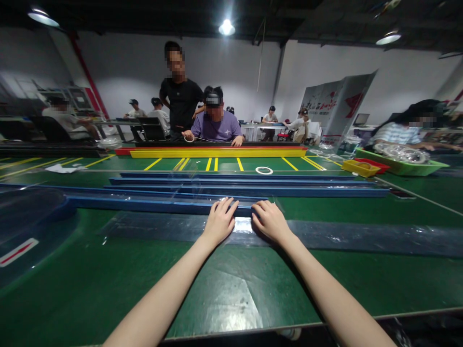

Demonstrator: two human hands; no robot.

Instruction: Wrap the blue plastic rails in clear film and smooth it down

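Observation:
My left hand [220, 220] rests with its fingers spread at the right part of a long blue strip [144, 203], its fingertips on the strip's edge. Close by on the right, my right hand [269, 220] lies with fingers slightly apart at the same strip's right end. Under and between both hands runs a band of clear plastic film [325, 233], flat on the green table [162, 284]. Neither hand is wrapped round anything.
More blue strips [307, 191] lie beyond my hands, then a white ring [264, 170] and a yellow strip [217, 153]. A person [217, 125] sits opposite. A green tray [412, 167] and a yellow tray [360, 168] stand at right. Rolled film [29, 212] lies left.

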